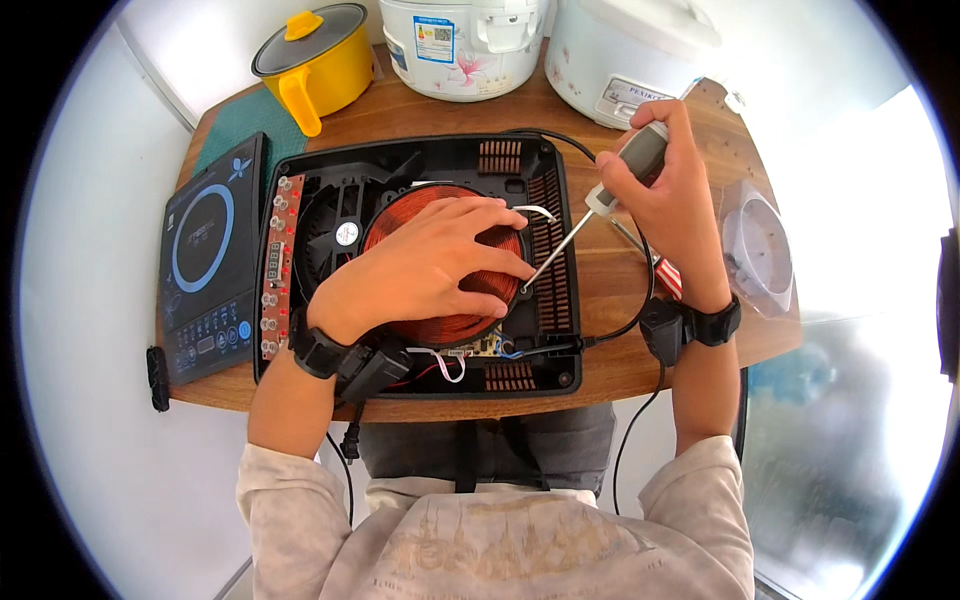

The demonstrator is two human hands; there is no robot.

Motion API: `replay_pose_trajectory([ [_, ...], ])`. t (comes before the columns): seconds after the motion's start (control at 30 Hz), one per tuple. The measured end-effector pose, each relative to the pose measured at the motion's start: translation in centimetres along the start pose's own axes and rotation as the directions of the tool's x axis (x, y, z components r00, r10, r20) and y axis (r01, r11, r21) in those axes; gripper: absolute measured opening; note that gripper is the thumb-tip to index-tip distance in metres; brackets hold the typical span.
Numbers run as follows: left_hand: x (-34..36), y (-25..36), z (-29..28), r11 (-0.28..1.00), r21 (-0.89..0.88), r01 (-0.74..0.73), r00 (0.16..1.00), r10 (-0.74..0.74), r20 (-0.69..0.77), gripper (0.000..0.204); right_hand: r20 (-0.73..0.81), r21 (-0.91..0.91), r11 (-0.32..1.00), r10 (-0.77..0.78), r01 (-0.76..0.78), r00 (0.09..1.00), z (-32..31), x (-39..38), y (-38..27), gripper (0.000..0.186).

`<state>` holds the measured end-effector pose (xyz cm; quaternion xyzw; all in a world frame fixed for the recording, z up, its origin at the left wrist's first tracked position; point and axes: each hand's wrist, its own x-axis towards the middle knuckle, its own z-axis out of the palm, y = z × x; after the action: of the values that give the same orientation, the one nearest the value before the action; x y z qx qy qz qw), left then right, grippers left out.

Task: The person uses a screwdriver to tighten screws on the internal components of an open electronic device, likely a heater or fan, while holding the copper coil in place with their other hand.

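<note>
An induction cooker housing (566, 355) lies open, with a copper coil (400, 218), a black fan (322, 235) and a button board (283, 235) inside. My left hand (415, 265) rests palm-down over the coil, fingers spread and touching it. My right hand (680, 205) grips a grey-and-white screwdriver (640, 153), whose slanted shaft reaches down to a screw at the coil's right edge, beside my left fingertips. Wires and a small circuit board (483, 348) show below the coil. A black cable runs from the housing past my right wrist.
The cooker's black glass top (210, 290) lies left on a green mat (230, 125). A yellow pot (330, 75) and two white cookers (450, 60) (625, 50) stand at the back. A clear plastic case (760, 250) and a striped-handled tool (665, 285) lie at right on the wooden table (600, 370).
</note>
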<state>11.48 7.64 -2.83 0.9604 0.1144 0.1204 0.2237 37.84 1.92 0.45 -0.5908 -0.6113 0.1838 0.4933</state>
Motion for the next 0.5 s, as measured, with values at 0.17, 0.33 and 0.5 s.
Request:
replay_pose_trajectory([
  [0.17,0.0,-0.2,0.3,1.0,0.004,0.02,1.0,-0.02,-0.008,0.051,0.144,-0.02,0.999,-0.027,0.03,0.989,-0.4,1.0,0.2,0.04],
  [0.33,0.0,-0.3,0.3,1.0,0.018,0.02,1.0,-0.02,-0.011,0.054,0.187,-0.1,0.967,-0.211,0.232,0.959,-0.4,1.2,-0.8,0.043],
  [0.5,-0.1,-0.2,0.2,0.999,0.009,0.034,0.999,-0.034,0.014,0.055,0.036,-0.038,0.991,-0.127,0.128,0.991,0.6,0.2,-2.0,0.05],
])
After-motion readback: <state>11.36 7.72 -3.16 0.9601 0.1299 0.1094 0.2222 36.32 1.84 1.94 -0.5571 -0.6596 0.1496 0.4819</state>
